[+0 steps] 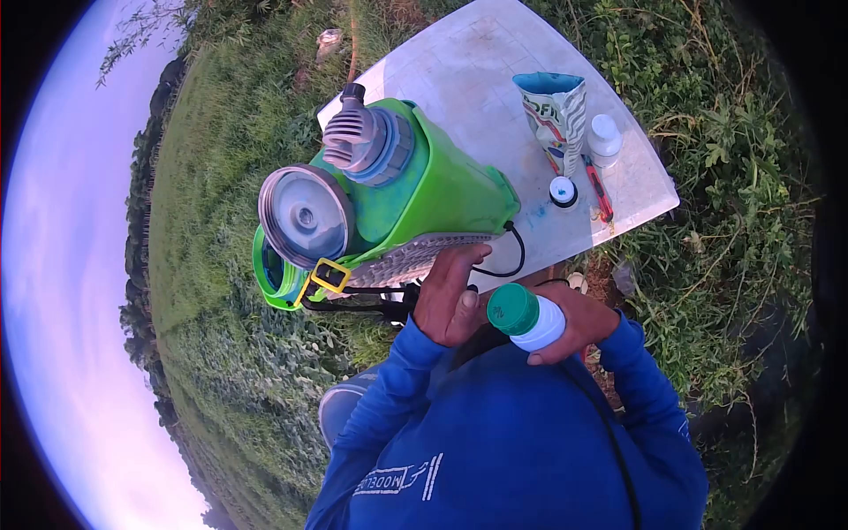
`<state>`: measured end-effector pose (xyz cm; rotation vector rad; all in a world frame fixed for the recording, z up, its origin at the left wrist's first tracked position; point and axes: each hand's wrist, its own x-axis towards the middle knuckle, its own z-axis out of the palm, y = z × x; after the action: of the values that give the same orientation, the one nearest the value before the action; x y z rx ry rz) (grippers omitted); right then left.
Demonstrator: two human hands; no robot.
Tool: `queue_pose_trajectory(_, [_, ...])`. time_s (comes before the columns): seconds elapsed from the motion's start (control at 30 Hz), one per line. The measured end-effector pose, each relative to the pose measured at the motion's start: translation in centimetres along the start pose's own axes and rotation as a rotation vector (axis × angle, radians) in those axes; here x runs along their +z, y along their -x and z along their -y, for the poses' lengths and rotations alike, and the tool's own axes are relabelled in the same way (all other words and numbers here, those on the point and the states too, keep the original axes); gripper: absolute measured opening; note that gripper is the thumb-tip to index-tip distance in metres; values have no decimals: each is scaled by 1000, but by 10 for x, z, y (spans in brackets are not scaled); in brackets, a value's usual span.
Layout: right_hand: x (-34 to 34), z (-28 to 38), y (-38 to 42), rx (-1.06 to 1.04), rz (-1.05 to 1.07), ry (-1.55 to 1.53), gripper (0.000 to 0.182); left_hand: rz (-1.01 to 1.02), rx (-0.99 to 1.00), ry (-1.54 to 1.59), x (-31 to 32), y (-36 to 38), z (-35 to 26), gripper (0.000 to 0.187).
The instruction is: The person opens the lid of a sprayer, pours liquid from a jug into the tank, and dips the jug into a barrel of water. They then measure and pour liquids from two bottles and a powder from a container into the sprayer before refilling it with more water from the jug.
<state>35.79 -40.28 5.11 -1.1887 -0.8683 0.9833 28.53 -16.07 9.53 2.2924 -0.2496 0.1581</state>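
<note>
My right hand (579, 320) is wrapped around a white plastic bottle (548, 325) with a green screw cap (513, 309), held tilted in front of my chest. To the left of the cap is my left hand (448, 299), its thumb apart from the fingers and nothing seen in its grasp. Just beyond that hand stands a green backpack sprayer (468, 190), its tank opening partly visible on the left. A round grey lid (306, 216) and a ribbed grey fitting (356, 140) are on the sprayer's upper side.
On the white plastic table (477, 53) stand an opened printed pouch (555, 119), a white bottle (604, 137) and a small dark container with a white top (563, 191). A red-and-black cutter-like tool (598, 189) lies beside them. Grass and weeds (733, 168) surround the table.
</note>
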Motion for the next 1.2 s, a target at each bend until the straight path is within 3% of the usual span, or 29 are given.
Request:
queue_pose_trajectory(0.1, [0, 1, 8, -4, -176, 77, 73, -42, -296, 293, 10, 11, 7, 77])
queue_pose_trajectory(0.23, [-1, -2, 10, 84, -369, 400, 64, 18, -163, 189, 4, -2, -27, 58])
queue_pose_trajectory(0.27, [0, -5, 9, 132, -385, 451, 63, 11, -105, 116, 0, -13, -40, 44])
queue_pose_trajectory(0.37, [2, -9, 7, 177, -418, 499, 59, 117, -201, -266, 7, -25, -57, 39])
queue_pose_trajectory(0.47, [5, -9, 7, 165, -432, 478, 59, 63, -86, -253, 13, -27, -42, 29])
queue_pose_trajectory(0.67, [7, -22, 9, 173, -396, 428, 62, 190, -165, -230, 13, -20, -42, 27])
queue_pose_trajectory(0.73, [5, -33, 10, 140, -358, 430, 66, 280, 53, -126, -3, -29, -50, 28])
queue_pose_trajectory(0.77, [7, -26, 9, 247, -352, 437, 72, 320, 162, -84, -11, -32, -53, 29])
queue_pose_trajectory(0.8, [8, -28, 9, 246, -358, 405, 75, 339, 112, 36, -15, -32, -55, 34])
queue_pose_trajectory(0.9, [11, -26, 7, 269, -338, 373, 77, 78, 74, -176, -6, -26, -51, 35])
queue_pose_trajectory(0.93, [14, -24, 5, 254, -352, 361, 75, 67, -40, -287, 0, -22, -48, 36])
queue_pose_trajectory(1.03, [14, -28, -2, 250, -337, 458, 74, 480, -437, -233, 4, -23, -39, 37])
queue_pose_trajectory(1.2, [10, -36, -2, 223, -269, 367, 75, 148, 214, -106, -2, -10, -28, 39])
